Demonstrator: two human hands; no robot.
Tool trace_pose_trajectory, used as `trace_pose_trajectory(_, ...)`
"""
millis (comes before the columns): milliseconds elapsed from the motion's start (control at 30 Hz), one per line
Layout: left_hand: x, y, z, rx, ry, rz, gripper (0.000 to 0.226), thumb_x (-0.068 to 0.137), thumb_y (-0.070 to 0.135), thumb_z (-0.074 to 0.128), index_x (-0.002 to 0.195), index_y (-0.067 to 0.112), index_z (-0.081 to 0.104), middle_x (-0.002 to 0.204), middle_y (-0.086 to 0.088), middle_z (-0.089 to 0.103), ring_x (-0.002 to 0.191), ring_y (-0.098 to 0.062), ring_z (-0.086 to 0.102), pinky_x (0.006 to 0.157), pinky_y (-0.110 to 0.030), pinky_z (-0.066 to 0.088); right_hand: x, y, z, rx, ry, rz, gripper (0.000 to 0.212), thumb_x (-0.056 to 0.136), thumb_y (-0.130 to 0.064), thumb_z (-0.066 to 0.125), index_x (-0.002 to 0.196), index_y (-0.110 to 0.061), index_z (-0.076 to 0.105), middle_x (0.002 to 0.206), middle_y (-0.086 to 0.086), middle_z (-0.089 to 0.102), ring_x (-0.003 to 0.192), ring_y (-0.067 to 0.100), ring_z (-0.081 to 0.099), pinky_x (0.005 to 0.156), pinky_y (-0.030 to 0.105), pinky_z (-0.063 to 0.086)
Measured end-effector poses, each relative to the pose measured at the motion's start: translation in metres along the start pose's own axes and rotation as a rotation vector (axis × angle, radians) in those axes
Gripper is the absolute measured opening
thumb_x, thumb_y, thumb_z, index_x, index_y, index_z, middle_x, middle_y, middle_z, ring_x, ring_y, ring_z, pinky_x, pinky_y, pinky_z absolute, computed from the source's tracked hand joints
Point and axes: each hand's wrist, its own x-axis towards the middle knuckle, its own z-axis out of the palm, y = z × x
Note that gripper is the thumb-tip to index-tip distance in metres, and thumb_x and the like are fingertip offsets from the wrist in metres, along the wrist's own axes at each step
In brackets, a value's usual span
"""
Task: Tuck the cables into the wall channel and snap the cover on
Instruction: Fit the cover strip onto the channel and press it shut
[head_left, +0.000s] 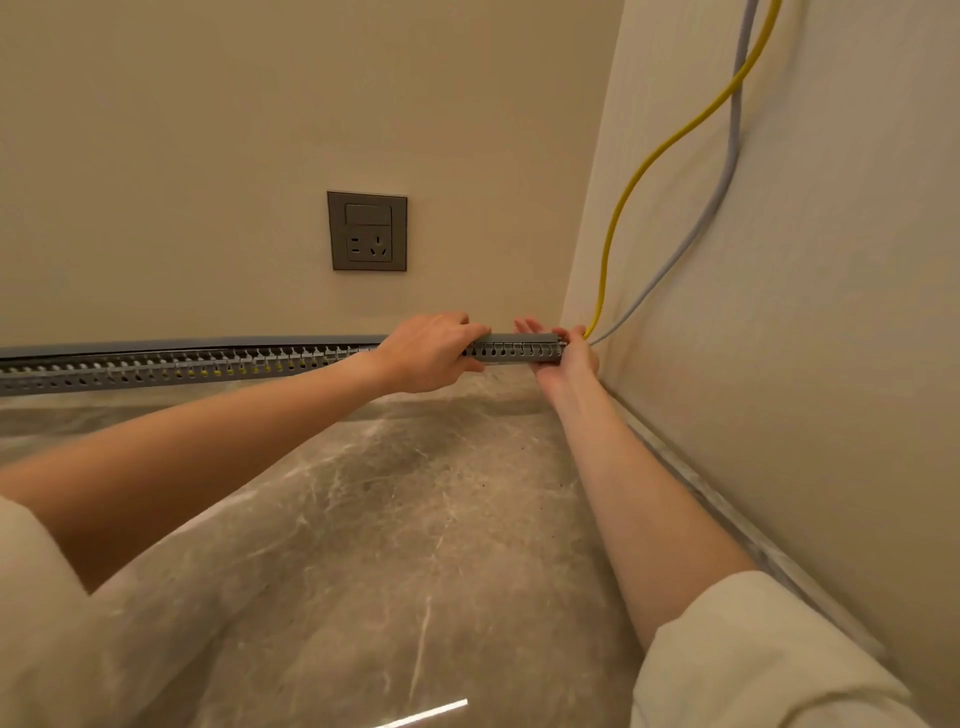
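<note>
- Where two beige walls meet above a marbled stone floor (405, 519), a person works at the right end of a slotted grey wall channel (156, 371) that runs left to right along the foot of the back wall.
- Left hand (428, 353) lies over the top of the channel, fingers (467, 332) curled down onto the grey cover (519, 339) and gripping it; right hand (563, 358) cups the channel's end from below, its fingers (530, 327) reaching up behind, fairly straight.
- Cover appears seated between the hands; to the left of the left hand it stands slightly lifted, a dark gap showing above the slots.
- Yellow cable (639, 171) and grey cable (727, 171) drop down the right wall and enter the channel's end beside the right hand; yellow shows through slots further left.
- Next press likely goes leftward along the cover's long axis; the left hand is nearer that stretch.
- Grey wall socket (367, 231) sits above.
</note>
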Motion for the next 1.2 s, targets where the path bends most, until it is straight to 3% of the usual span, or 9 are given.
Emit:
trace_pose_trajectory(167,-0.001,0.005,-0.006,-0.016,-0.049,-0.009,0.038,0.091,0.038,0.052,0.123,0.017,0.051,0.100,-0.010,0.057,0.085,-0.030,0.057,0.062,-0.033,0.038,-0.007,0.007,0.005,0.329,0.012,0.038,0.033,0.099,-0.034,0.043,0.078,-0.010,0.037,0.078,0.021,0.061,0.067,0.030,0.063,0.074,0.043,0.056)
trace_pose_trajectory(300,0.002,0.012,-0.012,-0.150,-0.099,-0.058,0.031,0.096,0.038,0.041,0.108,0.014,0.059,0.095,-0.014,0.059,0.086,-0.031,0.055,0.069,-0.040,0.045,-0.011,0.007,0.004,0.388,0.000,0.033,0.035,0.099,-0.033,0.042,0.072,-0.011,0.038,0.070,0.018,0.063,0.055,0.025,0.065,0.062,0.037,0.055)
trace_pose_trajectory(500,0.007,0.021,-0.016,-0.337,-0.056,-0.123,0.023,0.093,0.019,0.052,0.097,0.003,0.068,0.088,-0.022,0.067,0.083,-0.037,0.058,0.071,-0.041,0.046,-0.013,0.009,0.006,0.408,0.026,0.004,0.038,0.098,-0.032,0.046,0.067,-0.010,0.042,0.054,0.010,0.058,0.039,0.018,0.058,0.053,0.031,0.054)
trace_pose_trajectory(633,0.005,0.024,-0.015,-0.173,-0.092,-0.045,0.026,0.095,0.018,0.043,0.097,0.003,0.065,0.090,-0.019,0.060,0.081,-0.036,0.056,0.071,-0.045,0.045,-0.009,0.013,0.005,0.438,0.009,0.026,0.036,0.092,-0.032,0.051,0.064,-0.011,0.044,0.048,0.002,0.050,0.037,0.015,0.048,0.052,0.025,0.051)
trace_pose_trajectory(967,-0.003,0.030,-0.012,0.055,0.044,0.128,0.032,0.097,0.022,0.035,0.097,0.001,0.059,0.093,-0.018,0.057,0.072,-0.032,0.052,0.064,-0.043,0.043,-0.009,0.013,-0.002,0.523,-0.076,0.090,0.042,0.080,-0.036,0.062,0.049,-0.012,0.045,0.038,-0.004,0.040,0.029,0.014,0.043,0.047,0.020,0.050)
trace_pose_trajectory(1067,-0.003,0.028,-0.010,0.129,0.066,0.188,0.030,0.098,0.022,0.034,0.102,0.002,0.055,0.093,-0.016,0.056,0.074,-0.030,0.052,0.064,-0.043,0.045,-0.008,0.011,-0.001,0.501,-0.069,0.109,0.052,0.079,-0.037,0.060,0.036,-0.013,0.042,0.036,-0.005,0.035,0.028,0.013,0.038,0.046,0.018,0.045)
trace_pose_trajectory(1200,-0.005,0.022,-0.003,0.207,0.075,0.237,0.026,0.099,0.018,0.035,0.112,0.003,0.051,0.098,-0.013,0.055,0.080,-0.027,0.053,0.067,-0.038,0.047,-0.010,0.010,-0.001,0.469,-0.021,0.120,0.046,0.077,-0.033,0.059,0.041,-0.016,0.037,0.037,-0.006,0.032,0.027,0.013,0.034,0.045,0.019,0.041)
